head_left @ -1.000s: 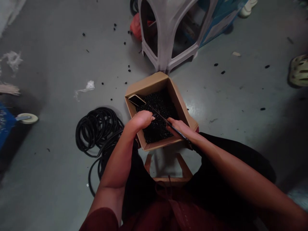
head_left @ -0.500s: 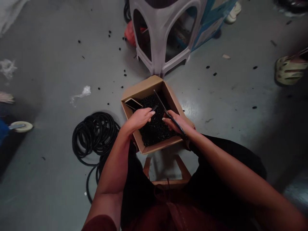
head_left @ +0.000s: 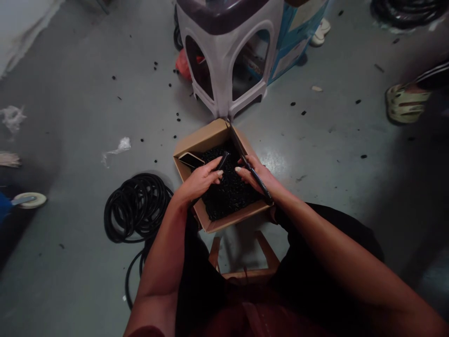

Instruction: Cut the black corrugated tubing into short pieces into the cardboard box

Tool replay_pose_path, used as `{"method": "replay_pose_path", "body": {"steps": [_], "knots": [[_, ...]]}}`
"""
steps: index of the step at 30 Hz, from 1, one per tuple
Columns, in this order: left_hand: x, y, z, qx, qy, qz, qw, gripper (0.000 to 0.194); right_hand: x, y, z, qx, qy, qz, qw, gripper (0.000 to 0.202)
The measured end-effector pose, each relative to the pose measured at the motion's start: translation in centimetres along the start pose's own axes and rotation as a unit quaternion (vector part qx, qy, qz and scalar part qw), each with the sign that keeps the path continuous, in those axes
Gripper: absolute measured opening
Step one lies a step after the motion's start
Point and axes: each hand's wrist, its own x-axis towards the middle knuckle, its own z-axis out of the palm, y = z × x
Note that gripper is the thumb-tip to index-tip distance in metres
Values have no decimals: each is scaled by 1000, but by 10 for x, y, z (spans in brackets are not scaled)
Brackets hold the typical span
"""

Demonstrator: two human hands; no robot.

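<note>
A cardboard box point(head_left: 238, 216) rests in front of me, filled with small black pieces point(head_left: 229, 199). Over its left half, my left hand point(head_left: 203, 179) is closed on a short black ridged strip point(head_left: 223, 160), which points up and away. On the right, my right hand point(head_left: 254, 173) grips a long, thin dark tool point(head_left: 257, 180); its far end reaches toward the box's back corner, and its exact kind is hard to make out. The two hands are a small gap apart. A flat dark object with a light rim point(head_left: 191, 160) leans in the box's back left corner.
Black tubing coils point(head_left: 135, 206) lie on the floor at left. Behind the box stands a grey plastic stool point(head_left: 221, 70), beside a blue carton point(head_left: 289, 51). A person's foot in a pale clog point(head_left: 407, 105) is at right. Small black bits dot the floor.
The view has shifted, so the stool and box appear lower. More of the black strip shows in my left hand. The tool in my right hand now points more toward the box's back corner.
</note>
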Motion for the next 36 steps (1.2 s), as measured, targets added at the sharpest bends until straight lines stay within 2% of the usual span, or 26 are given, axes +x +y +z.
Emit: {"method": "replay_pose_path", "body": {"steps": [10, 15, 18, 22, 26, 36], "knots": [[1, 11, 0, -34, 48, -4, 998, 60, 1, 3, 3, -11, -21, 8, 1000, 42], [2, 8, -1, -66, 122, -27, 990, 54, 2, 9, 7, -14, -23, -2, 1000, 44], [3, 6, -2, -74, 160, -38, 984, 43, 1, 9, 8, -24, -33, 0, 999, 44], [4, 2, -4, -49, 173, -41, 983, 27, 0, 8, 8, -37, -49, -1, 998, 43], [3, 1, -7, -1, 179, -18, 984, 22, -2, 6, 9, -53, -69, 7, 996, 42], [1, 7, -12, 23, 160, -9, 987, 44, -9, -9, 4, -73, -94, 6, 993, 42]]}}
